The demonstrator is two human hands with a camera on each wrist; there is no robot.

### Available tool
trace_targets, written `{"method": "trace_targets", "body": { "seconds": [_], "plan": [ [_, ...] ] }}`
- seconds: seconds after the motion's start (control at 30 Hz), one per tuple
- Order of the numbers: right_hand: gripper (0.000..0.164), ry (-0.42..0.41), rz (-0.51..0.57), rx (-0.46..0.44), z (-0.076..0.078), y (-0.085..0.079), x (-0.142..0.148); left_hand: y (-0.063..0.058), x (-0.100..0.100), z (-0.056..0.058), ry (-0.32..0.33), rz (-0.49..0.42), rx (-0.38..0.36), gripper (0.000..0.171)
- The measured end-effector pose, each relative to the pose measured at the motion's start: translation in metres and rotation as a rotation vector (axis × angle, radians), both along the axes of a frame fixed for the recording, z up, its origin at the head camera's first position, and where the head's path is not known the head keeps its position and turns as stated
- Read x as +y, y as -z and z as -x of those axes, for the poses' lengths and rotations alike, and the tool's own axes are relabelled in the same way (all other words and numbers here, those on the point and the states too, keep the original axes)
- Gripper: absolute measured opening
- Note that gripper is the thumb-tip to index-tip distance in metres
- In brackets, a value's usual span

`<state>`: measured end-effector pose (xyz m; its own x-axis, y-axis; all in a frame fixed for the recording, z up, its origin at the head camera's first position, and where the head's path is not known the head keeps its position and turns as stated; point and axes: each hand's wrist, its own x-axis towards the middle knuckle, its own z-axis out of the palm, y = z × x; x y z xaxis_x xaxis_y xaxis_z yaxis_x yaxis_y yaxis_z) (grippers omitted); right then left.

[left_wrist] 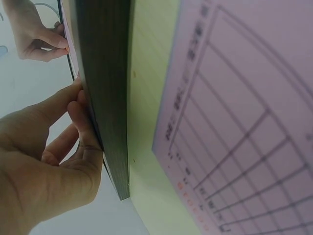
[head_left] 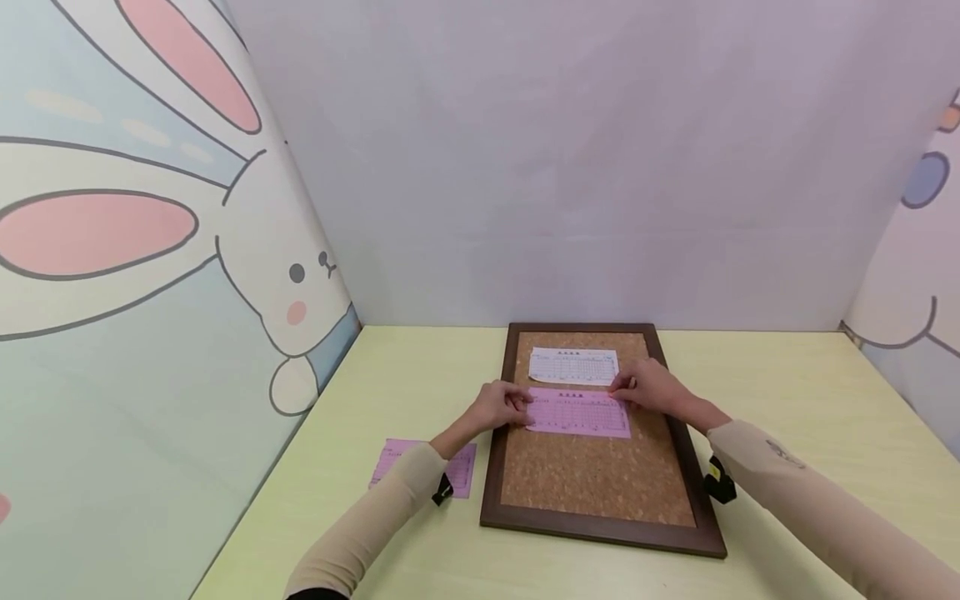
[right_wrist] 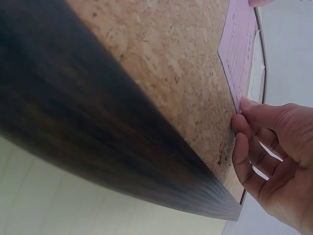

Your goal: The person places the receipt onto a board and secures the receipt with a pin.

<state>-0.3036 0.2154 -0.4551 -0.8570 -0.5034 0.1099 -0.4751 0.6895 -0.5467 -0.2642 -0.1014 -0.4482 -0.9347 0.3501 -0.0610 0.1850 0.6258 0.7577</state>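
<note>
A cork board [head_left: 592, 479] in a dark brown wooden frame lies on the table, with a pink printed form [head_left: 577, 415] across its middle. My left hand [head_left: 498, 406] pinches the form's left edge between thumb and fingers. At the form's upper right corner, my right hand [head_left: 654, 386] holds a small orange push pin [left_wrist: 66, 48] between thumb and index finger; the fingertips hide most of it. Just above the pink form, a white printed form [head_left: 573, 365] lies on the cork, its lower right corner near my right fingers.
Another pink form [head_left: 462, 471] lies on the pale yellow table [head_left: 780, 400] left of the board, partly covered by my left forearm. Behind the table rises a plain light wall [head_left: 592, 167]. A rabbit-patterned wall [head_left: 277, 242] stands on the left.
</note>
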Motion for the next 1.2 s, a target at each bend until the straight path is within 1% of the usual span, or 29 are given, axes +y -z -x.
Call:
{"method": "trace_targets", "body": {
  "seconds": [0.1, 0.33, 0.5, 0.6, 0.83, 0.97, 1.07, 1.2],
  "plan": [
    [0.006, -0.006, -0.028, 0.001, 0.002, -0.001, -0.002, 0.000, 0.000, 0.001, -0.001, 0.007, -0.005, 0.028],
    [0.006, 0.019, -0.065, 0.000, 0.003, -0.007, -0.006, -0.002, 0.000, 0.004, -0.002, 0.011, -0.013, 0.028],
    [0.004, 0.002, -0.069, 0.009, 0.005, -0.007, -0.006, 0.000, 0.000, 0.005, 0.002, 0.027, -0.006, 0.028],
    [0.004, -0.006, -0.094, 0.029, 0.005, -0.006, -0.007, 0.000, 0.000, 0.005, 0.007, 0.032, -0.007, 0.028],
    [0.006, 0.039, -0.150, 0.054, 0.000, -0.010, -0.013, -0.002, 0.000, 0.005, 0.011, 0.036, -0.002, 0.029],
    [0.006, 0.058, -0.154, 0.068, -0.002, -0.009, -0.015, -0.001, -0.001, 0.005, 0.011, 0.027, 0.000, 0.028],
    [0.005, 0.045, -0.140, 0.092, -0.003, -0.007, -0.013, -0.001, -0.001, 0.004, 0.012, 0.013, -0.002, 0.028],
    [0.007, 0.029, -0.119, 0.120, -0.005, -0.004, -0.012, 0.000, -0.001, 0.004, 0.008, -0.001, -0.010, 0.028]
  ]
}}
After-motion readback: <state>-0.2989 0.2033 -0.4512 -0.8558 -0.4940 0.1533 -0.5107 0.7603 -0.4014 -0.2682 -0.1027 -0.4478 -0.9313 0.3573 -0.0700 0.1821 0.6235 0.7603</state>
